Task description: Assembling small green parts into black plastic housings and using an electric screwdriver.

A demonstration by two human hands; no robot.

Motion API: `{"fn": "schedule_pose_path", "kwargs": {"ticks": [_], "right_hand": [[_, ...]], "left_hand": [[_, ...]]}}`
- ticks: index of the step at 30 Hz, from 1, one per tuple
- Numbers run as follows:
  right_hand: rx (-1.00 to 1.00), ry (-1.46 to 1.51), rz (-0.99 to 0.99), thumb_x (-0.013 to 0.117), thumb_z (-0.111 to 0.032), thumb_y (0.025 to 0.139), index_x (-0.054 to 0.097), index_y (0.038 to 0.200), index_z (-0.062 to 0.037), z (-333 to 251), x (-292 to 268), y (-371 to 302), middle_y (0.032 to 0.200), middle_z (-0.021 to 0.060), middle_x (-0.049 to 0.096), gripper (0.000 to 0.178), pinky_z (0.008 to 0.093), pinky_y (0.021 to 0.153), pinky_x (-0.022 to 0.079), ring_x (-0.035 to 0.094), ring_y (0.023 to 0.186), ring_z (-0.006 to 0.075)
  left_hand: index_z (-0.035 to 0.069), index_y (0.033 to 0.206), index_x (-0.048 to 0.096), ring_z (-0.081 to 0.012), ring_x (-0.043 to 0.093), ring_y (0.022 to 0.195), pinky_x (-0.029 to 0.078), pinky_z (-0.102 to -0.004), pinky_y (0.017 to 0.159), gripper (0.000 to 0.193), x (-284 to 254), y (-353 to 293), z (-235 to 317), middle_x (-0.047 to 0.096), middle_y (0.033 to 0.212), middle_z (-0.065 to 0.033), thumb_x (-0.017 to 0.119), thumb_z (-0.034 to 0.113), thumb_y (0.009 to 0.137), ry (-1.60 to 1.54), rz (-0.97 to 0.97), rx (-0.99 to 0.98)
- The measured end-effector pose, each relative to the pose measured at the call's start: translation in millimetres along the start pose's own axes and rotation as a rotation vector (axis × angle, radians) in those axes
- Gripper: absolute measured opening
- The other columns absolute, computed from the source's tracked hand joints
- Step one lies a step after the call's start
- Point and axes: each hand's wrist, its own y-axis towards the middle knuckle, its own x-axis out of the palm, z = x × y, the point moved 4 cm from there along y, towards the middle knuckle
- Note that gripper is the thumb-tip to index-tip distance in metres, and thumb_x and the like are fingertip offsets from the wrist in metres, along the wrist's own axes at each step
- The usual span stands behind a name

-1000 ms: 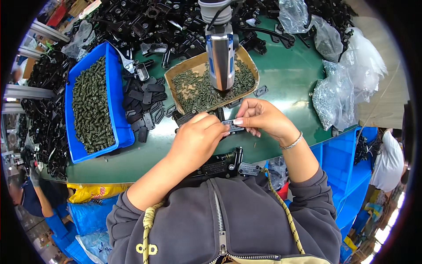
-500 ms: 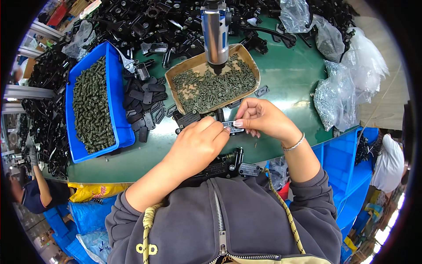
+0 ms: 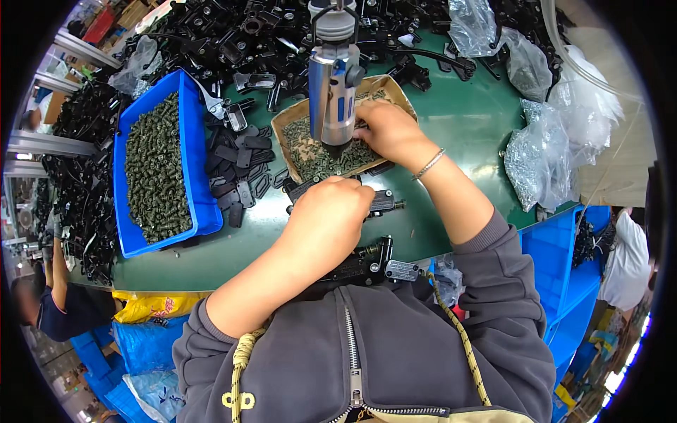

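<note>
My left hand [image 3: 333, 211] is closed over a black brake cylinder housing [image 3: 383, 202], which lies on the green bench and sticks out to the right of the fingers. Farther off, my right hand [image 3: 392, 132] is over the shallow cardboard tray [image 3: 403, 101] of small dark screws [image 3: 317, 168], fingers bent. The hanging power screwdriver [image 3: 333, 95] hides its fingertips, so what they hold cannot be seen. Another black brake cylinder housing [image 3: 356, 266] rests at the bench's near edge, with a small rectangular cover plate [image 3: 402, 271] at its right end.
A blue bin [image 3: 210, 211] of dark green ribbed parts stands left, with flat black cover plates [image 3: 238, 155] beside it. Black lever assemblies [image 3: 233, 42] heap along the back. Clear plastic bags [image 3: 539, 155] lie right. Another person's arm [image 3: 59, 275] shows far left.
My right hand has left the cover plate beside my left hand and moved up to the screw tray. The screwdriver has swung left and lower. My left hand stays around the housing.
</note>
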Motion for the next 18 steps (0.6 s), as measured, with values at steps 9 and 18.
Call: {"fn": "schedule_pose_path", "kwargs": {"ticks": [9, 18], "right_hand": [[0.188, 0.096, 0.072, 0.073, -0.012, 0.084, 0.07, 0.096, -0.0039, 3, -26, -9, 0.089, 0.0114, 0.066, 0.015, 0.0359, 0.072, 0.051, 0.065, 0.08, 0.0257], [0.585, 0.83, 0.158, 0.068, -0.008, 0.091, 0.07, 0.108, 0.003, 3, -66, -63, 0.098, 0.0096, 0.072, 0.021, 0.0278, 0.075, 0.053, 0.067, 0.089, 0.0153]], "left_hand": [[0.003, 0.081, 0.067, -0.029, 0.064, 0.079, 0.053, -0.0407, 0.072, 0.008, -11, -10, -1, 0.063, 0.077, -0.0113, 0.07, 0.01, 0.079, -0.077, 0.12, 0.08], [0.005, 0.091, 0.07, -0.0309, 0.065, 0.08, 0.052, -0.0398, 0.072, 0.016, -43, 14, -76, 0.067, 0.083, -0.012, 0.074, 0.018, 0.082, -0.165, 0.191, -0.315]]}}
